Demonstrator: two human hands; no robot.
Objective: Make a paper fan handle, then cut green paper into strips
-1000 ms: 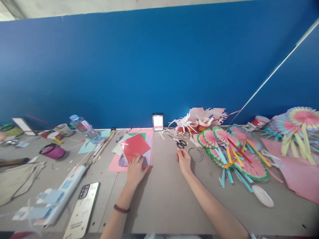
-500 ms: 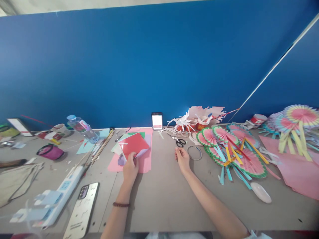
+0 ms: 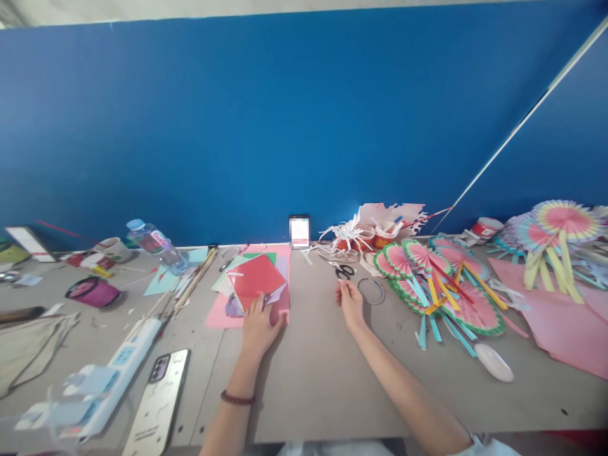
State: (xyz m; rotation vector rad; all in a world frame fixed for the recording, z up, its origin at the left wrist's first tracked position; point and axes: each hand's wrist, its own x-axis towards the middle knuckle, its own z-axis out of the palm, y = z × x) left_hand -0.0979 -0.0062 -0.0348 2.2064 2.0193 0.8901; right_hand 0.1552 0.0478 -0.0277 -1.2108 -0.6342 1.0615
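Observation:
My left hand point(image 3: 260, 325) lies over the near edge of a red square packet of paper point(image 3: 255, 278), fingers flat and thumb held apart. Beneath the packet are green, pale and lilac papers and a larger pink sheet point(image 3: 216, 316). My right hand point(image 3: 350, 303) hovers at or just above the table with its fingers curled together; whatever is in them, if anything, is hidden. Just beyond it lie black-handled scissors point(image 3: 344, 272). A roll of tape or ring point(image 3: 371, 291) rests right beside the hand.
Several pleated paper fans point(image 3: 430, 259) spread out on the right, near a white oval object point(image 3: 494, 362). On the left are a phone point(image 3: 156, 402), a power strip point(image 3: 126, 361), a water bottle point(image 3: 156, 246) and thin sticks point(image 3: 196, 280). A blue partition point(image 3: 285, 120) rises behind.
My left hand has released its pinch on the paper's near corner, shifted right and spread its fingers flat. The lifted lilac edge has lowered. My right hand has barely moved.

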